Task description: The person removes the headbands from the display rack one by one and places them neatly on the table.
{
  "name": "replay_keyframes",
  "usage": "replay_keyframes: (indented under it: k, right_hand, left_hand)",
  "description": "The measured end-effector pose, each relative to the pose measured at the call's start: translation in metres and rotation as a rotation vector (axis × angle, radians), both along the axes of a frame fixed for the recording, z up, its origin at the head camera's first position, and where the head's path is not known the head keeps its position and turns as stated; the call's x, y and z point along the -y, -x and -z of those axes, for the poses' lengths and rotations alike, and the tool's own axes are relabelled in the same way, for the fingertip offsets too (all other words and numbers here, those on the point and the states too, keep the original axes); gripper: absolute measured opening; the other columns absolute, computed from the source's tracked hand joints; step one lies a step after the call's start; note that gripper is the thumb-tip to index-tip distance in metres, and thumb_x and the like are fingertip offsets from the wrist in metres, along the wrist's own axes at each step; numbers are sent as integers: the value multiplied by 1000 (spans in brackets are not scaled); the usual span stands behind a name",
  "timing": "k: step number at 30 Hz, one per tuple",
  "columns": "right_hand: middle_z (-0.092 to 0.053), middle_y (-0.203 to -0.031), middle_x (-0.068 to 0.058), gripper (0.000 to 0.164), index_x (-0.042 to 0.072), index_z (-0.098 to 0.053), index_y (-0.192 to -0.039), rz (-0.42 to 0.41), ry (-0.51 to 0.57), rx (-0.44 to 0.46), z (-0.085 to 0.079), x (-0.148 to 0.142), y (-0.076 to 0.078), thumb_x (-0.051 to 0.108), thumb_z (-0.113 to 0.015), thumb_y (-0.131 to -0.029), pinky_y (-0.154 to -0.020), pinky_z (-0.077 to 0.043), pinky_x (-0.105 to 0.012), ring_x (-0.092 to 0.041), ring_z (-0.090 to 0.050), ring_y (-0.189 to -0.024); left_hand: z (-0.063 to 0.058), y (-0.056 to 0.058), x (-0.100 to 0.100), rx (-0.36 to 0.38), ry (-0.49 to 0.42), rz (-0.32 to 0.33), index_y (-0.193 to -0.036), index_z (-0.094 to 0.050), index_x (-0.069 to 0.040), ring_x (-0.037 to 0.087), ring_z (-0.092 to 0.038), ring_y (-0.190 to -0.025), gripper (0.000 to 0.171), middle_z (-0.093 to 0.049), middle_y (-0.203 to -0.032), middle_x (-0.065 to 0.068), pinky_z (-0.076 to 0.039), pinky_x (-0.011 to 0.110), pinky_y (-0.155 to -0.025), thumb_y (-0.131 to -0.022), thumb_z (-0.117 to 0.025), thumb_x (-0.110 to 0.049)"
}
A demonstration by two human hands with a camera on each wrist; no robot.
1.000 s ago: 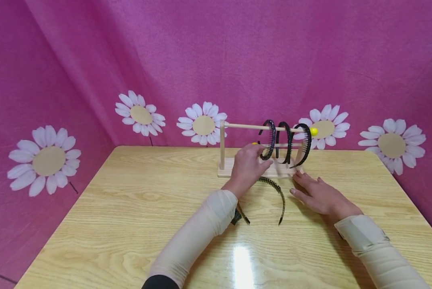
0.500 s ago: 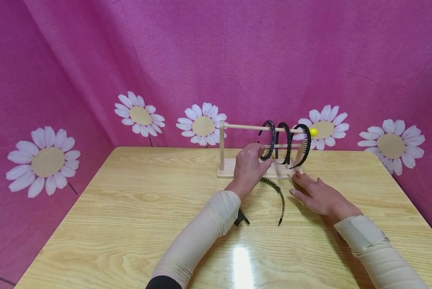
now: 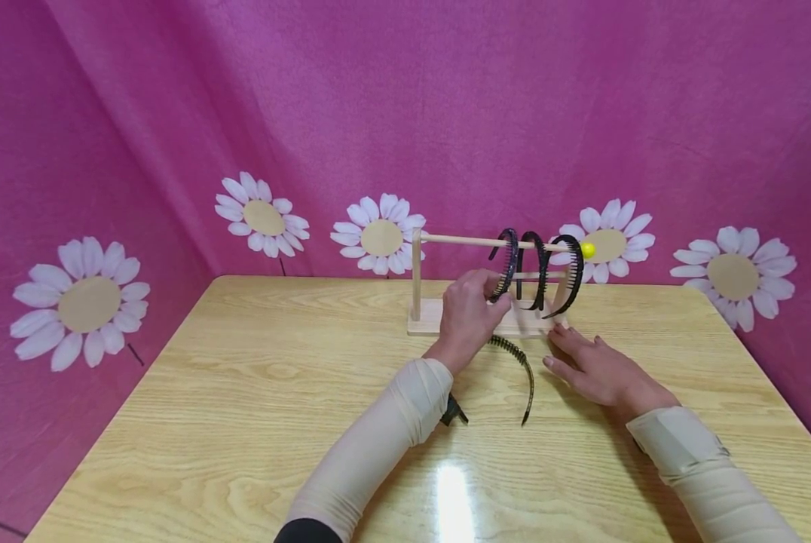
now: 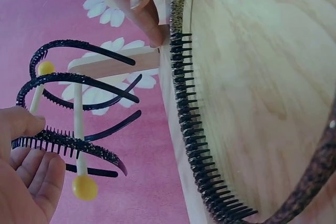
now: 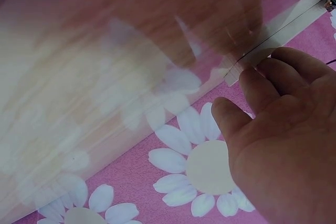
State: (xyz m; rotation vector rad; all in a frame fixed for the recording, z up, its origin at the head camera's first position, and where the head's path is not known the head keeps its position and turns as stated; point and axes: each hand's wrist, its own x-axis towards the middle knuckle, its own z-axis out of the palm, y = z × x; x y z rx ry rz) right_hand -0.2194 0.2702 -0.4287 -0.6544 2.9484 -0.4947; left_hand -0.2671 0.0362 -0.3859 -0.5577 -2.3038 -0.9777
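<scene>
The band [image 3: 510, 256] in the person's grip is a dark, glossy arch, its outer face flecked with glitter and its inner edge set with a row of short comb teeth. It hangs over the upper rod [image 3: 456, 240] of a pale wooden rack [image 3: 416, 279], its plane roughly crosswise to the rod and one free tip on the far side. It is the leftmost of three; the middle band [image 3: 543, 271] and the end band [image 3: 574, 279], both dark and toothed, hang to its right, the last near the yellow ball [image 3: 588, 250] at the rod's tip.

The left hand [image 3: 469, 311] is partly closed, thumb on one side and curled fingers on the other, pinching the toothed lower part of the leftmost one. The right hand [image 3: 602, 369] is released, its fingers extended and slightly spread, fingertips at the right end of the base [image 3: 424, 326].

A brown, speckled hairband [image 3: 529, 377] with black teeth lies on the wood-grain worktop [image 3: 263, 422] between the two hands.
</scene>
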Motion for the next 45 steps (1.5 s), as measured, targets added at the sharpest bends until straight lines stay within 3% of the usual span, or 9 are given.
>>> replay_keyframes:
  k: [8, 16, 26, 36, 45]
  right_hand:
    - [-25, -157, -30, 69, -6, -37, -151, -9, 1, -2, 0, 1, -1, 47, -42, -107, -111, -22, -69, -49, -30, -141]
    - [-23, -159, -28, 71, -5, -35, -152, 2, -5, 15, 0, 1, -1, 49, -41, -107, -113, -20, -68, -49, -28, -142]
    - [-22, -160, -27, 73, -3, -34, -153, 21, 1, 28, -1, 0, -1, 52, -41, -106, -113, -20, -67, -50, -27, -142]
    - [-21, -160, -27, 75, -3, -33, -153, 21, -1, 37, 0, 0, 0, 53, -41, -105, -113, -19, -67, -50, -27, -142]
    - [-21, -160, -27, 75, -4, -33, -153, 28, -7, 46, -1, 1, 0, 54, -41, -105, -114, -18, -67, -48, -25, -143]
  left_hand:
    - [-8, 1, 4, 7, -142, 67, -101, -74, -1, 14, -67, -77, 23, -72, -86, 7, -50, 15, -72, -84, -82, -13]
    - [-17, 0, 9, 44, -209, 109, -106, -74, -1, 12, -69, -79, 25, -73, -91, 7, -50, 10, -71, -85, -82, -13]
    - [-30, 0, 13, 31, -269, 142, -105, -74, 0, 13, -69, -79, 22, -72, -90, 8, -51, 9, -68, -85, -80, -9]
    - [-32, -2, 14, 84, -309, 156, -104, -75, 0, 8, -66, -76, 22, -72, -88, 7, -52, 11, -67, -86, -81, -11]
    - [-42, -7, 16, 109, -335, 174, -104, -74, 2, 9, -66, -75, 24, -73, -87, 9, -53, 12, -68, -86, -81, -11]
